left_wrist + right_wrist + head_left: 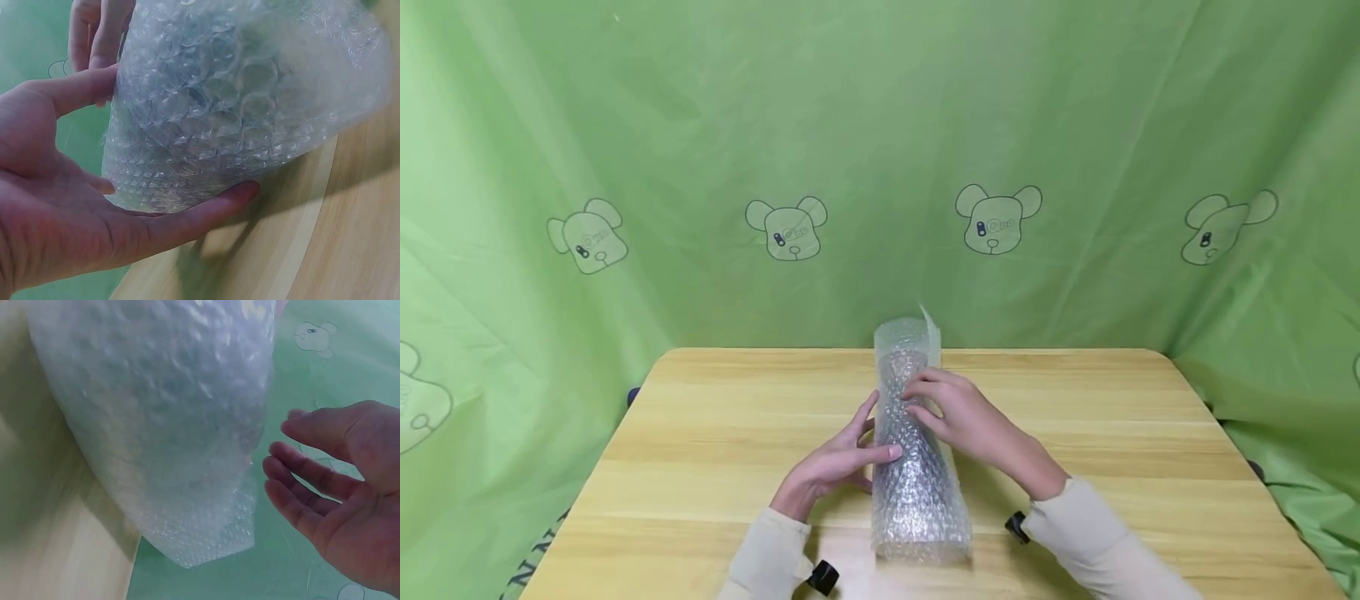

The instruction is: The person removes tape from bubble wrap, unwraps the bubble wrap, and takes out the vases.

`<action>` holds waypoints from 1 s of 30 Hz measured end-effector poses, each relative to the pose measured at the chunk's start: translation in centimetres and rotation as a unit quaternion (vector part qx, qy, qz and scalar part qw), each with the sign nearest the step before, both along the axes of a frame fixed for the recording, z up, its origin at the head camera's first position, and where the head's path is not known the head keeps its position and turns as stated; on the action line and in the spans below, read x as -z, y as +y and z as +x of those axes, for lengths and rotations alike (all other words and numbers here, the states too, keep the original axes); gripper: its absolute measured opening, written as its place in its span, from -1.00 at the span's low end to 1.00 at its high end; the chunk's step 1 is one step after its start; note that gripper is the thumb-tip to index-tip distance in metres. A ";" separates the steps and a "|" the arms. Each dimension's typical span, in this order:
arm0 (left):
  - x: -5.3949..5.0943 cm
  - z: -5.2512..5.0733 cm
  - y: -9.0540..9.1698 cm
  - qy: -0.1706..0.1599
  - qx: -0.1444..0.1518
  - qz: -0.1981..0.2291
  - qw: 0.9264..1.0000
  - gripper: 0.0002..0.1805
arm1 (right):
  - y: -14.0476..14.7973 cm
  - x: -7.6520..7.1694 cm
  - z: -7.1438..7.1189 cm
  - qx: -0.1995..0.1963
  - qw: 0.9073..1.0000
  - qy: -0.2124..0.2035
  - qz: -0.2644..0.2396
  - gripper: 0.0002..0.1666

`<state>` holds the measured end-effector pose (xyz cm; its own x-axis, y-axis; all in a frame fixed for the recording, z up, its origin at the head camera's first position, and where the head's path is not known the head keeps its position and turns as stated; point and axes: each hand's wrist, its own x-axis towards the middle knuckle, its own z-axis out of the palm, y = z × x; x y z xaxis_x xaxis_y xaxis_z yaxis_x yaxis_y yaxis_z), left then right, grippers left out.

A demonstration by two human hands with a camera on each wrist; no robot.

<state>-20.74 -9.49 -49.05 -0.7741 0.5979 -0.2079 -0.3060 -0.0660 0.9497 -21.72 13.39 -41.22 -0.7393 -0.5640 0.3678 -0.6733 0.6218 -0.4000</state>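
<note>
Both hands at a bubble-wrap bundle, its inside indistinct

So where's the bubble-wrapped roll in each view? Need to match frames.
Head: bubble-wrapped roll, lower half, just right of centre.
Left wrist: upper centre to upper right, right of the left hand.
Right wrist: top left down to lower centre, left of the right hand.
Shared landmark: wooden tabletop, around the roll in head, lower right in left wrist, left side in right wrist.

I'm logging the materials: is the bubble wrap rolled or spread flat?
Rolled: the bubble wrap curves into a rounded bundle, a loose edge sticking out at its narrower end.
</note>
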 end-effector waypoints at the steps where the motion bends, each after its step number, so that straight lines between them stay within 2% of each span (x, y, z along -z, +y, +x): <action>1: 0.0 0.0 0.0 0.000 -0.001 -0.001 1.000 0.20 | -0.2 -0.1 -0.3 -0.005 1.000 -0.002 0.015 -0.74; 6: 0.2 0.0 0.0 -0.006 -0.003 0.001 1.000 0.19 | -0.6 -0.4 -1.2 -0.027 0.997 -0.006 0.067 -0.76; 12: 0.2 0.1 -0.3 -0.011 -0.001 0.003 1.000 0.19 | -0.9 -0.5 -1.7 -0.053 0.994 0.002 0.096 -0.81; 21: 0.2 0.1 -0.5 -0.010 0.008 0.005 1.000 0.19 | -1.2 -0.1 -1.9 -0.059 0.992 -0.015 0.115 -0.83; 30: 0.1 0.0 -0.6 -0.009 0.010 0.004 1.000 0.17 | -1.4 0.1 -2.0 -0.054 0.992 -0.010 0.116 -0.85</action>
